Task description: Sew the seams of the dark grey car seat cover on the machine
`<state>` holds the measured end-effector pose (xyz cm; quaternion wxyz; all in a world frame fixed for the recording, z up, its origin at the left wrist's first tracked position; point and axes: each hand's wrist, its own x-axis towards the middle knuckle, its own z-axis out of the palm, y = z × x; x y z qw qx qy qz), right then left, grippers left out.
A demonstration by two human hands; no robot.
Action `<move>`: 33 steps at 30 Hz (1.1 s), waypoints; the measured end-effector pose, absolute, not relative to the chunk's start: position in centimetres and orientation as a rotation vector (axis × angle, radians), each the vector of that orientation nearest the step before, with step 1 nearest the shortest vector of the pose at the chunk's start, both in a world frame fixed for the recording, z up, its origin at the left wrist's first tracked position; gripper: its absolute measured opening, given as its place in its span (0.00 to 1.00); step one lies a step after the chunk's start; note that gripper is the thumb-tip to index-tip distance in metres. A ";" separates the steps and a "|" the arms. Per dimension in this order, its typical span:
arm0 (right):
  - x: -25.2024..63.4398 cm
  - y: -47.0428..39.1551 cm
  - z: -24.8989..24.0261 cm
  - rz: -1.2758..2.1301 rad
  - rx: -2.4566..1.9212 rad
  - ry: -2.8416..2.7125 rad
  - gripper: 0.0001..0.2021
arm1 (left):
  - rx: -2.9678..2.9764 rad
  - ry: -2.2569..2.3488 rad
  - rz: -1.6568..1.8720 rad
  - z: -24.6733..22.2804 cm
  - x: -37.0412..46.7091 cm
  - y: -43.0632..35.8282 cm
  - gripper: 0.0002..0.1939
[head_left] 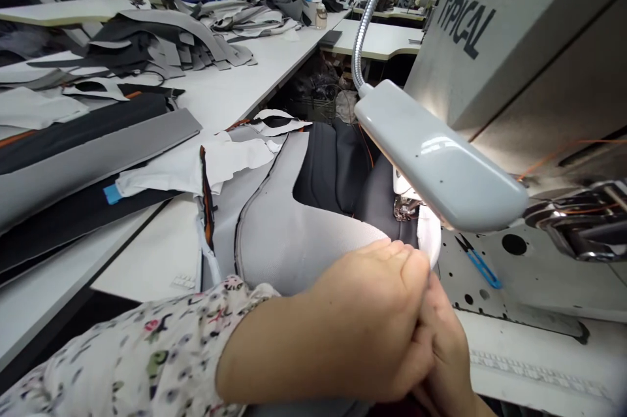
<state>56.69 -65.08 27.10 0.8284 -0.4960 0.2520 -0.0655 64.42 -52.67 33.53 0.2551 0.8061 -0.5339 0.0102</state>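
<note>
A grey and black padded fabric piece (294, 234) lies on the sewing table, its black part reaching under the metal presser foot (405, 208) of a large sewing machine (490, 31). My left hand (382, 312) is closed on the fabric's edge, just in front of the foot, with its fingertips hidden. Close against it on the right, my right hand (445, 338) is also closed at the same edge, partly covered by the left. A white strip (429, 234) of the material curls up above the hands, beside the foot.
A lamp head (441, 155) on a flexible metal neck hangs over the sewing spot. Blue thread snips (480, 262) lie on the machine bed to the right. Cut fabric pieces (161, 44) are heaped on the left table. Orange thread runs near the needle area.
</note>
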 end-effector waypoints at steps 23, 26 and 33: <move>59.6 -67.8 26.5 -0.407 -1.572 0.564 0.28 | 2.271 -1.604 0.176 32.7 66.0 -55.5 0.12; 59.9 -73.2 23.4 -0.479 -2.001 0.432 0.23 | 2.281 -1.659 0.466 31.0 65.7 -55.6 0.19; 56.1 -85.6 14.1 -0.566 -2.454 0.512 0.22 | 2.201 -1.651 0.555 29.1 66.7 -55.9 0.17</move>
